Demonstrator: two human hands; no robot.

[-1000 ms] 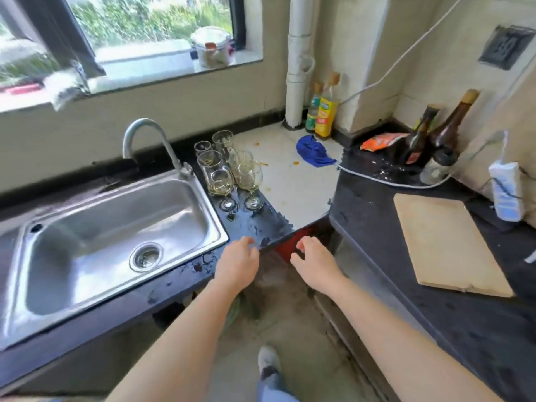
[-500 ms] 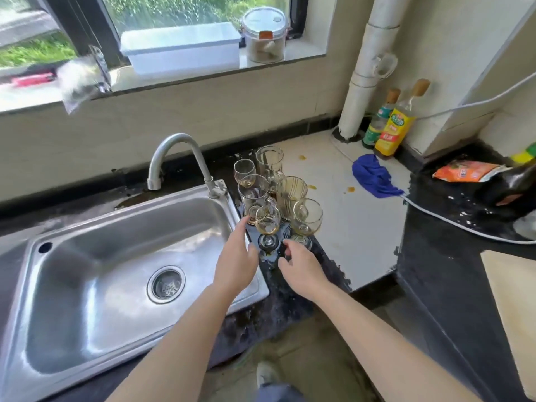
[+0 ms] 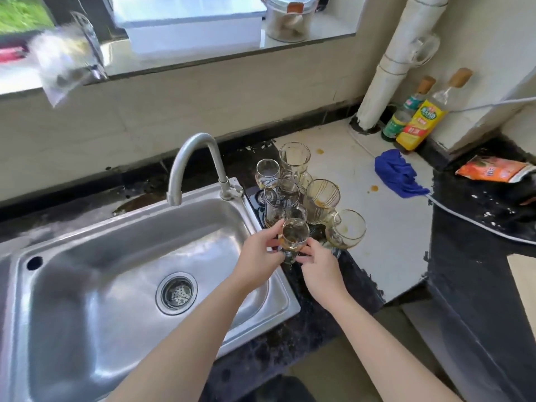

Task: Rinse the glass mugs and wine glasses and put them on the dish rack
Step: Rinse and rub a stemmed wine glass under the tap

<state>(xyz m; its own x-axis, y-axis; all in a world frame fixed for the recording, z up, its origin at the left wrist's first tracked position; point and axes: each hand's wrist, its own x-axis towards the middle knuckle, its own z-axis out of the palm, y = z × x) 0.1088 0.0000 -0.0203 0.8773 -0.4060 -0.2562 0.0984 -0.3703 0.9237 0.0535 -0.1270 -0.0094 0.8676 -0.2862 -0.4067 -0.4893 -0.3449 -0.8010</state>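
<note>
Grip of left hand (image 3: 261, 252) and right hand (image 3: 317, 266) around wine glass (image 3: 293, 232), amber dregs (image 3: 291, 244) inside.

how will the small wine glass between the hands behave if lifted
Probably fragile: the small wine glass looks thin-walled and crowded by neighbouring glasses, so it may clink. Likely tippy on its narrow stem. Its brownish dregs could slosh.

Left hand (image 3: 259, 250) and right hand (image 3: 317, 264) grip a stained wine glass (image 3: 293, 236) beside the sink (image 3: 139, 250).

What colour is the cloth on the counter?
Blue. The cloth shows best in the head view, the only one.
</note>
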